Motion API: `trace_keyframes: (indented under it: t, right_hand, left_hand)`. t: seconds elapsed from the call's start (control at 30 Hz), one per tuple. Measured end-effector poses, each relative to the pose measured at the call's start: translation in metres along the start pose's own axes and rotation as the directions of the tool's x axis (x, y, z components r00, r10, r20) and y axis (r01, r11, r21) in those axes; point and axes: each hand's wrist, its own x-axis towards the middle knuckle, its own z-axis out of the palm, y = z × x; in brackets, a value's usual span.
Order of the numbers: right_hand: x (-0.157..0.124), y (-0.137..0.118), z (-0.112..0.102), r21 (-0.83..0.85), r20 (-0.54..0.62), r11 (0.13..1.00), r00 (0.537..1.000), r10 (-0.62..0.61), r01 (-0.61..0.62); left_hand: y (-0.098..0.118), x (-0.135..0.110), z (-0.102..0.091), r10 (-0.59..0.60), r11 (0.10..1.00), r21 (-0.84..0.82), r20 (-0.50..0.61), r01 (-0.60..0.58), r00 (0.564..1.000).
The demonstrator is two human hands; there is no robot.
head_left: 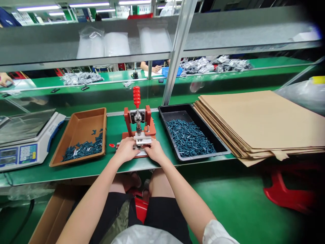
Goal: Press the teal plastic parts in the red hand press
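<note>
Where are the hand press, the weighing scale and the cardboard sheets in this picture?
Hand press (136,96), head view, on its red grip.
Weighing scale (27,153), head view, on its keypad.
Cardboard sheets (261,118), head view, on the top sheet.

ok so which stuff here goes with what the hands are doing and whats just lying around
With the work: left hand and right hand on the red hand press; brown tray and black tray, both holding dark teal parts.

Just around: digital scale, stacked cardboard sheets, clear plastic bags.

A red toggle press (138,118) stands upright, its ribbed red lever handle (136,96) raised.
</note>
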Motion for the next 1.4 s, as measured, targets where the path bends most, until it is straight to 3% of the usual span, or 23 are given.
trace_keyframes:
  t: [0.13,0.63,0.9,1.1,1.23,1.3,1.37,1.4]
  right_hand:
    - [0.000,0.000,0.000,0.019,0.022,0.998,0.998,0.057,-0.058]
    - [-0.004,-0.003,0.002,-0.026,0.033,0.999,0.999,-0.022,0.023]
    - [-0.002,-0.005,0.005,-0.043,-0.010,0.999,1.000,0.012,-0.012]
    - [0.004,-0.005,-0.002,-0.016,0.052,1.000,0.999,0.004,-0.004]
    - [0.004,-0.005,-0.004,0.008,0.033,0.999,0.999,-0.034,0.034]
    - [0.003,-0.005,-0.004,0.010,0.022,0.999,0.999,-0.048,0.048]
    - [0.002,-0.006,-0.004,0.015,0.027,0.999,0.998,-0.050,0.050]
    - [0.001,-0.007,-0.004,0.018,0.034,0.999,0.998,-0.048,0.047]
  left_hand:
    - [-0.001,0.000,0.001,-0.026,1.000,0.010,-0.005,0.026,1.000]
    - [-0.002,-0.004,0.004,0.000,1.000,0.011,-0.048,0.001,0.999]
    - [0.000,-0.005,0.005,-0.002,1.000,0.009,-0.055,0.002,0.999]
    - [0.001,-0.003,0.004,0.012,1.000,0.021,-0.055,-0.011,0.998]
    - [0.003,-0.012,0.001,0.077,0.997,0.003,-0.049,-0.077,0.996]
    - [0.000,-0.023,-0.005,0.124,0.992,0.001,-0.117,-0.125,0.985]
    - [-0.009,-0.031,-0.013,0.077,0.997,0.003,-0.319,-0.080,0.945]
    - [-0.014,-0.033,-0.017,0.007,1.000,-0.019,-0.438,-0.017,0.899]
